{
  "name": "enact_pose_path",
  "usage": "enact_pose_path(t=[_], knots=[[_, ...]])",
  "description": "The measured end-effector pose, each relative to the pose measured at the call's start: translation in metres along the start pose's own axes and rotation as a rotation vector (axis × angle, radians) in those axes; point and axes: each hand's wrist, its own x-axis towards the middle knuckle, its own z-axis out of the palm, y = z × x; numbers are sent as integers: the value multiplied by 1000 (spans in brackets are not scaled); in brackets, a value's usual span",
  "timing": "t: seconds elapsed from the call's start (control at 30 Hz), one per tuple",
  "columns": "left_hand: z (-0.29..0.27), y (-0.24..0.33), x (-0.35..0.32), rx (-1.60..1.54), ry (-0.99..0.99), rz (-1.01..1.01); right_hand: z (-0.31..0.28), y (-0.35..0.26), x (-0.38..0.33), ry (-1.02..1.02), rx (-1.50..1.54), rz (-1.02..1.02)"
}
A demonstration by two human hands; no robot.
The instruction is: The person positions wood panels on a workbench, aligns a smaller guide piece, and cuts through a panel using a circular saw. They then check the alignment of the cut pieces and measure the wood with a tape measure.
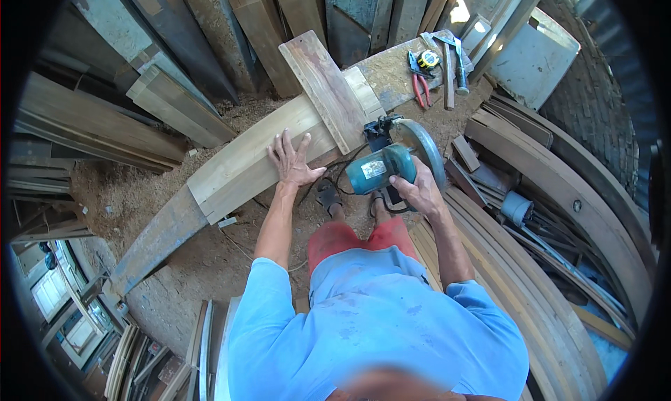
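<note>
Here, the left hand (292,162) lies open-fingered on the pale plank (258,153) mid-scene, while the right hand (418,191), clamped on the teal circular saw (388,165) just right, wants the plank pinned flat, fingers well clear of the blade.

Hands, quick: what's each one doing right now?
Left hand: open, fingers spread, pressing flat on the pale plank.
Right hand: closed around the teal circular saw.

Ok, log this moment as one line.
left hand flat on pale plank | right hand gripping teal circular saw | saw beside reddish cross board
</note>
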Motion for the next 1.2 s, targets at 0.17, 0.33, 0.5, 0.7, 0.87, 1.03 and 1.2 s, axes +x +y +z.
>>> enact_pose_path(t=[0.17, 0.33, 0.5, 0.7, 0.87, 1.03, 1.2], knots=[[6, -2, -2, 61, 44, 13, -7, -1, 8, -22, -91, -133], [7, -2, -2, 48, 55, 8, -9, -9, 5, -32, -133, -128], [6, 1, -3, 32, 40, -2, -1, -5, 12, -77, -89, -90], [7, 1, -4, 1, 63, 1, 13, -4, 18, -104, -83, -120], [7, 0, -4, -24, 70, 5, 26, -1, 22, -124, -123, -94], [7, 0, -2, -34, 75, 9, 38, -5, 30, -134, -87, -104], [11, -3, -3, -56, 106, 18, 46, -6, 36, -152, -24, -73]])
